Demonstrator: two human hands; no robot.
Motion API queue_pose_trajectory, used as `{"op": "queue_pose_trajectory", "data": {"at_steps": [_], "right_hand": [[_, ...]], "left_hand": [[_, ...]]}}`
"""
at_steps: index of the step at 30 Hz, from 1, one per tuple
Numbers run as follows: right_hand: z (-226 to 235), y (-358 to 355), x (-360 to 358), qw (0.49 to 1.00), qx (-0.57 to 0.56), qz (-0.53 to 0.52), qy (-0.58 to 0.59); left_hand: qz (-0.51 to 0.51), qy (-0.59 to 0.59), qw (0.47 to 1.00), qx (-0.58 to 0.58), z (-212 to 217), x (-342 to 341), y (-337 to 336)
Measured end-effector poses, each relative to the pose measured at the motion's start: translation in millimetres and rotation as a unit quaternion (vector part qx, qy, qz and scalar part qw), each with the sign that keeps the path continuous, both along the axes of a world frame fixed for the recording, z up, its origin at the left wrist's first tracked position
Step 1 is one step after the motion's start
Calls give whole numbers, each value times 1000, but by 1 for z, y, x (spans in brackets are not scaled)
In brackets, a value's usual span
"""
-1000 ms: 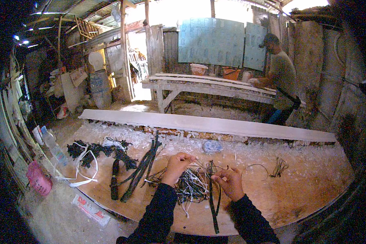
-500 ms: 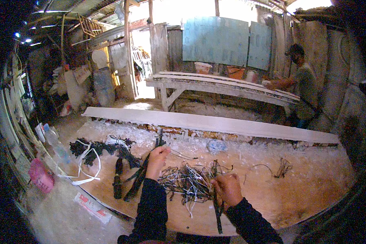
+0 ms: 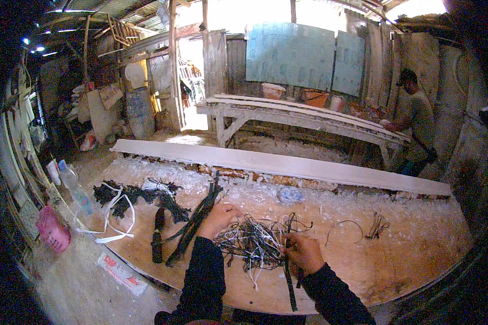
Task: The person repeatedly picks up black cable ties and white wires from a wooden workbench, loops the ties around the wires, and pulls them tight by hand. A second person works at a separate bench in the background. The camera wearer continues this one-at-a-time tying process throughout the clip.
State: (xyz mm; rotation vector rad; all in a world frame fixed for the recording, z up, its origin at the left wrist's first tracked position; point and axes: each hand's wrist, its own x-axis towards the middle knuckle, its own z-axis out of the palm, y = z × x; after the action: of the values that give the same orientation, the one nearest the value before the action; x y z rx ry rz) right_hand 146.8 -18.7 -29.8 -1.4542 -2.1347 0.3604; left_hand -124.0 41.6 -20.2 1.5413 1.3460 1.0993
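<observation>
A tangled heap of black and white cords (image 3: 249, 244) lies on the wooden board. My right hand (image 3: 305, 253) is closed at the heap's right side, pinching a long black strip (image 3: 290, 290) that hangs toward the board's near edge. At the heap's upper left, my left hand (image 3: 220, 219) reaches in with its fingers loosely apart, and I see nothing held in it. Beside it, a bundle of black strips (image 3: 194, 225) lies slantwise. Left of that is a dark, stick-like tool (image 3: 157, 238). Bunches of dark cords (image 3: 127, 196) and a looped white band (image 3: 114, 214) lie farther left.
A long pale plank (image 3: 276, 162) runs along the board's far side. A few loose cords (image 3: 378, 225) lie at right. A plastic bottle (image 3: 76, 187) and pink bag (image 3: 54, 228) are at left. A person (image 3: 417, 116) stands at the far bench (image 3: 303, 116).
My left hand has come off the black strips and moved right and down to the cord heap. My right hand stays nearly in place. The other person has moved right along the bench.
</observation>
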Motion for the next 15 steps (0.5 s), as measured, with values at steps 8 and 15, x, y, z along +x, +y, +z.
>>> {"op": "queue_pose_trajectory", "data": {"at_steps": [8,15], "right_hand": [[-4,1,0,995,20,12,92],[14,-3,-1,934,-138,20,328]], "left_hand": [[60,103,979,164,-7,8,9],[23,243,903,355,15,76,-16]]}}
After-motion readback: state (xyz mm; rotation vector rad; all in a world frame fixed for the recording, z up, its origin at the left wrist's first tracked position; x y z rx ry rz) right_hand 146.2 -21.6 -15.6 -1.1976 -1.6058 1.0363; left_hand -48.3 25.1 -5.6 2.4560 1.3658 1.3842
